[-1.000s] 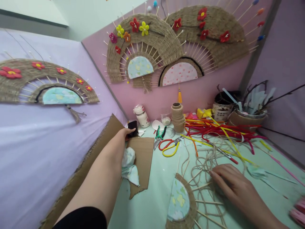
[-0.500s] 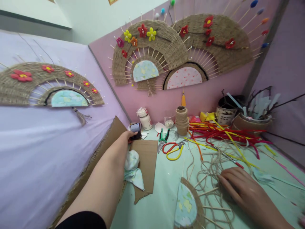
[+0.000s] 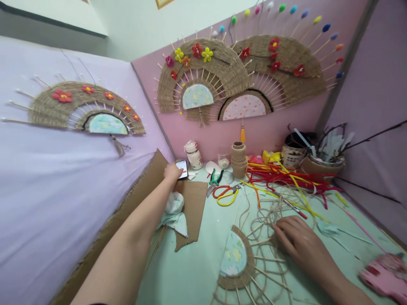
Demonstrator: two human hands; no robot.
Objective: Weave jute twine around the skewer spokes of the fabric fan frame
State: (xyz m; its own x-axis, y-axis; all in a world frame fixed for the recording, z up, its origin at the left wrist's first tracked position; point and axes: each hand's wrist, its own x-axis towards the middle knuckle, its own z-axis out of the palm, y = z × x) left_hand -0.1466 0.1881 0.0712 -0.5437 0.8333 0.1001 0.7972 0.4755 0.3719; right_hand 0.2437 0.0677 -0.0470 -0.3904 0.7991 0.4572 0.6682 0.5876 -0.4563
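Observation:
My left hand (image 3: 173, 171) is at the phone (image 3: 182, 169), which leans upright with its screen lit. One digit lies across the screen; the other fingers are curled and partly hidden. My right hand (image 3: 297, 237) rests palm down on the table, its fingers bent together over loose jute twine (image 3: 270, 218). Just left of it lies a fan frame with thin sticks (image 3: 269, 259) spreading from a half-round centre (image 3: 235, 256), covered in blue-green patterned cloth with a twine border.
Red-and-yellow-handled scissors (image 3: 227, 195), green pliers (image 3: 215, 177) and a twine cone (image 3: 238, 161) lie or stand mid-table. Cardboard (image 3: 195, 203) with crumpled cloth (image 3: 173, 212) is beside my left arm. Colourful pipe cleaners (image 3: 286, 173) lie at the back; a pink object (image 3: 384, 275) sits right.
The camera view has shifted, bringing the pink object and more of the fan frame into sight. My left hand has moved slightly on the phone, whose screen is now brighter. My right hand remains by the twine.

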